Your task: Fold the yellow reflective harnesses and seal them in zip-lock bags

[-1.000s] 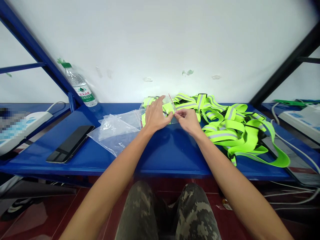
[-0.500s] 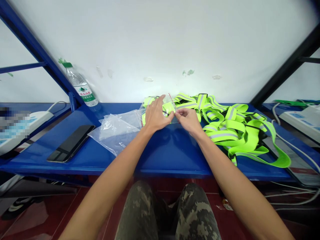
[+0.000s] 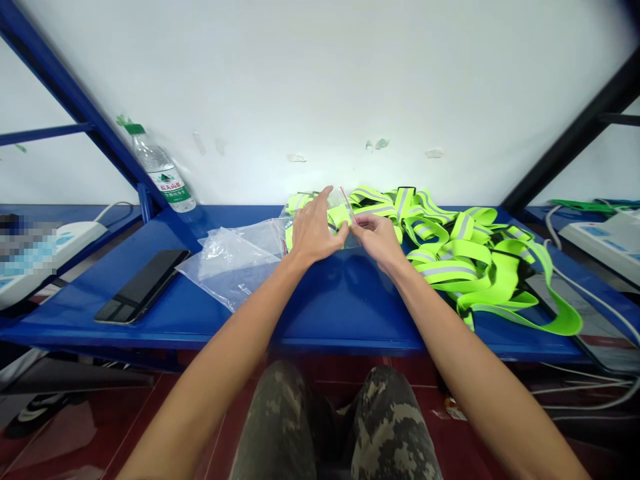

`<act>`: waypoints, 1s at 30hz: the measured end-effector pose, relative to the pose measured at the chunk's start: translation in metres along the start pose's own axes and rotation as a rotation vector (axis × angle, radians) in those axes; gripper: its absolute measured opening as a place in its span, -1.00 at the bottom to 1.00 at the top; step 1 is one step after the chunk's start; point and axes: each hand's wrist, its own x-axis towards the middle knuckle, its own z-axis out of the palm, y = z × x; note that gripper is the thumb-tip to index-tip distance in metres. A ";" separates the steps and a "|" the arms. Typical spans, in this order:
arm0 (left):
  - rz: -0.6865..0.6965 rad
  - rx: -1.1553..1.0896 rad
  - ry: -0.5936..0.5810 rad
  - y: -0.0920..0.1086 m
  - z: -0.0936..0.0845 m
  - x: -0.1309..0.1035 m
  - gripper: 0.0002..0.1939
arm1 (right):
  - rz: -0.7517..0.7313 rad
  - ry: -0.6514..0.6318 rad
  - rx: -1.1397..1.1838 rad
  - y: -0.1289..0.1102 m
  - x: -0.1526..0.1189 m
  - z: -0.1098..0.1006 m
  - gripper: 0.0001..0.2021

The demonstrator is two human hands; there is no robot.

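Note:
A small clear zip-lock bag (image 3: pixel 349 212) with a red line along its opening edge holds a folded neon yellow-green strap (image 3: pixel 338 215). My left hand (image 3: pixel 315 230) lies over the left part of this bag and holds it, fingers pointing up and away, thumb toward the opening. At the red edge, the closed fingers of my right hand (image 3: pixel 379 239) pinch the bag's near corner, close to the left thumb. More neon material shows behind and left of my left hand, partly covered by it. Right of my right hand lies a loose heap of reflective neon straps (image 3: pixel 460 257) with black buckles.
Several flat clear plastic bags (image 3: pixel 235 257) lie left of my hands. Farther left are a black phone (image 3: pixel 143 287) and a water bottle (image 3: pixel 163 170) leaning by the blue frame post. White cables (image 3: pixel 595 300) run past the right end of the blue table (image 3: pixel 345 313).
Both hands and the zip-lock bag have shifted very slightly to the right. The grip on the bag looks the same.

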 end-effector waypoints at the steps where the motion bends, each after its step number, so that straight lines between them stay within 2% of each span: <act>1: 0.020 0.008 -0.013 0.001 0.001 -0.001 -0.25 | 0.005 0.002 0.009 0.000 0.000 0.000 -0.77; 5: 0.068 0.035 -0.062 0.004 0.002 -0.003 -0.26 | -0.025 0.017 -0.083 -0.002 0.000 -0.001 -0.81; 9: 0.062 0.046 -0.066 0.004 0.002 -0.003 -0.25 | -0.125 0.048 -0.239 -0.005 -0.001 -0.001 -0.87; 13: 0.070 0.039 -0.074 0.003 0.002 -0.002 -0.25 | -0.143 0.056 -0.322 -0.006 -0.003 -0.001 -0.87; 20: 0.088 0.038 -0.085 0.005 0.005 -0.005 -0.27 | -0.172 0.089 -0.254 -0.003 -0.003 -0.001 -0.78; 30: 0.111 0.028 -0.082 0.005 0.005 -0.004 -0.27 | -0.166 0.057 -0.149 0.002 0.001 -0.001 -0.82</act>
